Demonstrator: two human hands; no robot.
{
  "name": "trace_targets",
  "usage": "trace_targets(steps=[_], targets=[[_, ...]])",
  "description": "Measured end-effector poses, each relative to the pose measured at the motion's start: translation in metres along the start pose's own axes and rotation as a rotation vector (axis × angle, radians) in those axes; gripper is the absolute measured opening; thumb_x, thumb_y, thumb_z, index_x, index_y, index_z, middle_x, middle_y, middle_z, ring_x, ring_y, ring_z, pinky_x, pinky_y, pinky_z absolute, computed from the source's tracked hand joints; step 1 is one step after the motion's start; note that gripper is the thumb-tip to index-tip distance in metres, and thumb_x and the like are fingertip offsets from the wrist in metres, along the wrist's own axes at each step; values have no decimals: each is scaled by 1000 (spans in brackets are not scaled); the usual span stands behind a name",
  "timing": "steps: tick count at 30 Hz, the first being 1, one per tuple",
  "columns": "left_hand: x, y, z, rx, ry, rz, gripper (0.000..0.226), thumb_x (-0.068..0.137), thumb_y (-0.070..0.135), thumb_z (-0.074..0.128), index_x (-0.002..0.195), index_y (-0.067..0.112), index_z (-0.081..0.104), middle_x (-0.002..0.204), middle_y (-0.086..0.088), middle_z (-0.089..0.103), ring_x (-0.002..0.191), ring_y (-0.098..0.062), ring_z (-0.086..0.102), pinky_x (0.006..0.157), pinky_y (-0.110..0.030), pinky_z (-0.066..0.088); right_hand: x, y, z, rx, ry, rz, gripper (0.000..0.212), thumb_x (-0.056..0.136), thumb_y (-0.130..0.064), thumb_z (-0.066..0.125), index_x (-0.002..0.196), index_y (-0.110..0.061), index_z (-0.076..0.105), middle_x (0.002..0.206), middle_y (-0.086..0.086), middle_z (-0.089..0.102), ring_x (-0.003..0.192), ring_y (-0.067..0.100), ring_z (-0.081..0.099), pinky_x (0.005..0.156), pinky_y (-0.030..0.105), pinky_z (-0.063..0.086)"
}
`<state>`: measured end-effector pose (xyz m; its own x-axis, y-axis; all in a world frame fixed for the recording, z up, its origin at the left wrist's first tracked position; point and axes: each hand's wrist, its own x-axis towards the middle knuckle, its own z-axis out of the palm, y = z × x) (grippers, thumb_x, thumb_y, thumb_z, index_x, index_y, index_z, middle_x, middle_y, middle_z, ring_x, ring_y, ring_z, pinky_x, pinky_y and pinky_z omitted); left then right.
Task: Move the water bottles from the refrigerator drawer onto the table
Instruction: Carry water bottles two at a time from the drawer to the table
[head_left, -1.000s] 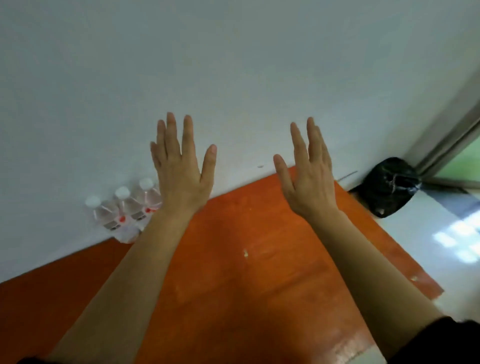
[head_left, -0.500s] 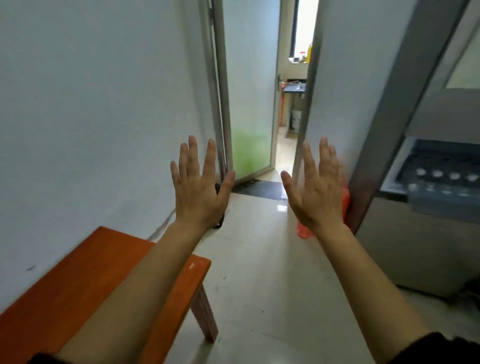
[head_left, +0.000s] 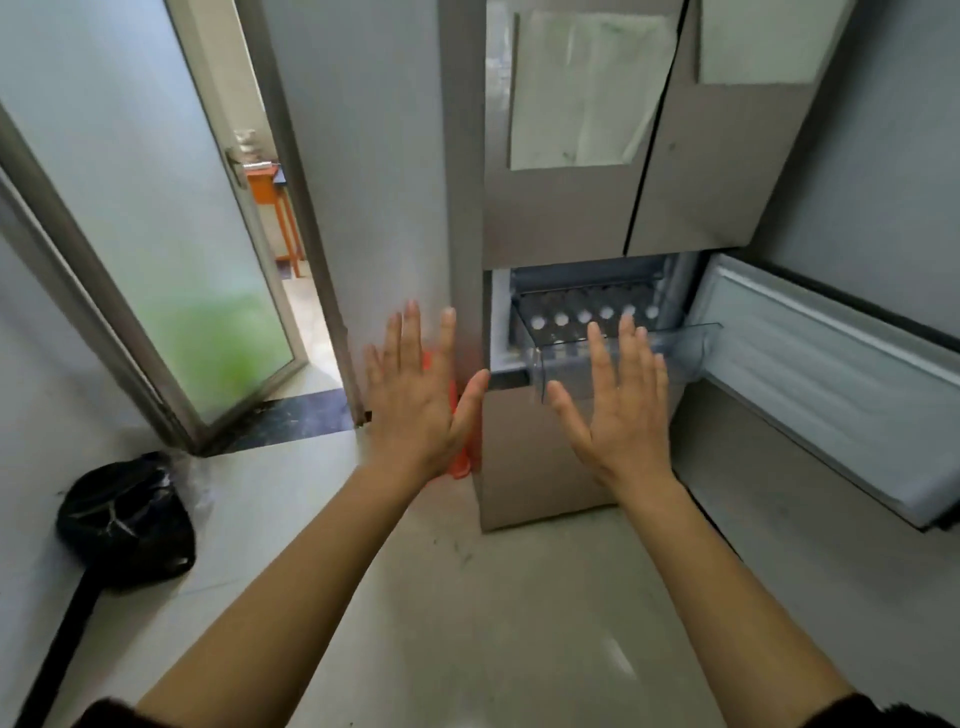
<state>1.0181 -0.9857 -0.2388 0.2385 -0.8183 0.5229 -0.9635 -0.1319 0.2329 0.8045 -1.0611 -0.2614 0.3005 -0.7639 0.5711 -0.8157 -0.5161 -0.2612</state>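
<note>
A grey refrigerator (head_left: 561, 223) stands ahead with its lower door (head_left: 831, 384) swung open to the right. A clear plastic drawer (head_left: 691, 348) is pulled out of it. Several water bottles (head_left: 584, 316) with white caps stand in rows inside the drawer. My left hand (head_left: 415, 395) is raised with fingers straight, empty, in front of the refrigerator's left edge. My right hand (head_left: 618, 405) is raised likewise, empty, in front of the drawer's front wall. Neither hand touches anything. The table is out of view.
A glass door (head_left: 156, 270) stands open at the left, leading to another room with an orange table (head_left: 275, 208). A black bag (head_left: 124, 525) lies on the floor at the lower left. An orange object (head_left: 460, 465) sits beside the refrigerator's left foot.
My view has swung right, from the orange table with three bottles, past the doorway, to the refrigerator. Both hands stay raised, open and empty.
</note>
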Motion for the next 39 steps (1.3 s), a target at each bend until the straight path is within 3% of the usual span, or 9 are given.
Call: trace_targets(steps=[6,13,18,25,27,32,35,39], targets=[[107,77,83,-100,-117,130,72,99,63,22,157,29,-6,164,-7,-17,151,-25,-15,121,-58,6,58,106,-14,-126,47,133,78,96,-61,37,159,-21,13,167,12,0,154,29,1,123,52,7],[180,158,174,-142,-248,254,70,99,63,21,158,29,2,165,-5,-14,151,-22,-16,121,-56,3,90,223,-13,-148,69,360,75,96,-63,32,158,-22,18,167,10,2,154,25,0,124,48,5],[211,176,253,-66,-348,190,72,98,66,17,157,31,-2,164,-4,-18,151,-22,-18,121,-56,2,130,301,41,-96,-40,364,77,97,-67,26,158,-21,17,167,10,1,154,25,-1,124,50,8],[261,178,321,42,-523,-96,81,92,72,15,158,29,-4,163,-7,-23,150,-27,-19,120,-57,-2,211,381,103,42,-286,296,82,94,-69,25,159,-21,12,167,11,3,154,27,2,124,49,12],[268,176,333,38,-524,-163,85,86,74,10,158,29,-3,164,-9,-19,151,-29,-16,121,-57,1,233,393,119,44,-341,263,80,96,-68,28,159,-21,12,166,12,7,153,28,6,123,48,14],[279,162,365,46,-554,-267,78,95,68,22,158,27,1,165,-9,-13,152,-29,-12,121,-56,4,275,403,169,99,-456,201,75,97,-64,33,156,-18,22,162,14,25,149,31,23,119,48,27],[294,145,387,10,-563,-290,76,98,62,31,158,22,8,165,-13,2,152,-31,0,121,-53,12,294,399,203,132,-530,182,73,98,-61,39,154,-15,27,156,14,37,142,31,35,110,46,39],[317,123,420,-96,-611,-320,71,98,53,44,154,14,21,159,-19,21,141,-40,30,111,-51,35,314,395,241,262,-602,273,66,99,-50,48,153,-17,31,152,12,43,135,33,44,100,47,46]])
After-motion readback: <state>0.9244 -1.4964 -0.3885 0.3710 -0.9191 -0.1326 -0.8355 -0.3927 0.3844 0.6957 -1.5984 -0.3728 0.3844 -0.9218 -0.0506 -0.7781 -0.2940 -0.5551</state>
